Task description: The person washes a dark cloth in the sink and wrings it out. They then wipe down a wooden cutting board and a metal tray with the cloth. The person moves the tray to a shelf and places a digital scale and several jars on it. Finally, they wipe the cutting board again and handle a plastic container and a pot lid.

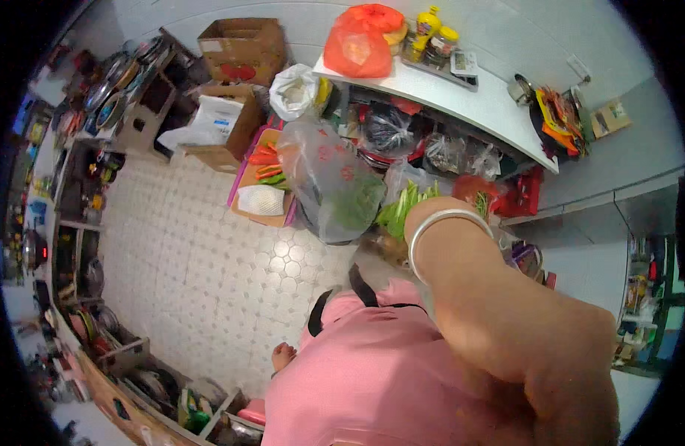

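My right hand (pixel 432 209) reaches down past a silver bangle (pixel 453 214) on the wrist. Its fingers are hidden behind the wrist and forearm. Leafy green stalks (pixel 404 209) stick up right beside it, from a pale plastic bag (pixel 401 174). My left hand (pixel 284 355) hangs low by my pink clothing (pixel 365 368), over the floor. Its fingers look curled, but the hand is small and what they may hold cannot be made out. Left of the greens stands a large translucent plastic bag (pixel 326 178) with red print and greenery inside.
A tray (pixel 247 195) carries red and green peppers (pixel 267 164) and a white foam-net-wrapped item (pixel 260 200). Cardboard boxes (pixel 242 50) stand behind. A white shelf (pixel 487 100) holds an orange-red bag (pixel 362 42) and jars. Shelving units (pixel 80 226) line the left of the tiled floor (pixel 208 267).
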Action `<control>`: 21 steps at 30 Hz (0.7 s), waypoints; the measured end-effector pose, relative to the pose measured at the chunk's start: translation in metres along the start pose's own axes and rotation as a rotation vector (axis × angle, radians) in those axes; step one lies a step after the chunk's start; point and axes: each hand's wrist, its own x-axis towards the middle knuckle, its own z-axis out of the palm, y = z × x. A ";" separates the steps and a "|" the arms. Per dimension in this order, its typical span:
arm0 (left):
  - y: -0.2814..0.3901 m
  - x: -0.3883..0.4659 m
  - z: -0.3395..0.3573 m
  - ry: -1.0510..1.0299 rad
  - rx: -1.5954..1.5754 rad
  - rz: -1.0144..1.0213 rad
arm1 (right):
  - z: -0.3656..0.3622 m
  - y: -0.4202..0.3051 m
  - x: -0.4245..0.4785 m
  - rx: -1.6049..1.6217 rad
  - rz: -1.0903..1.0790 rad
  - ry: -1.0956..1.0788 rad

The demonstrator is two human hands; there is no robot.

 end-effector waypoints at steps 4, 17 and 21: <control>-0.007 -0.017 -0.009 -0.008 -0.059 -0.014 | 0.039 -0.006 0.012 0.045 -0.009 -0.021; -0.097 -0.036 -0.086 0.027 -0.467 -0.019 | 0.136 0.022 0.035 0.317 -0.052 0.011; -0.104 -0.042 -0.087 0.102 -0.563 -0.094 | 0.161 0.061 0.032 0.409 -0.050 0.029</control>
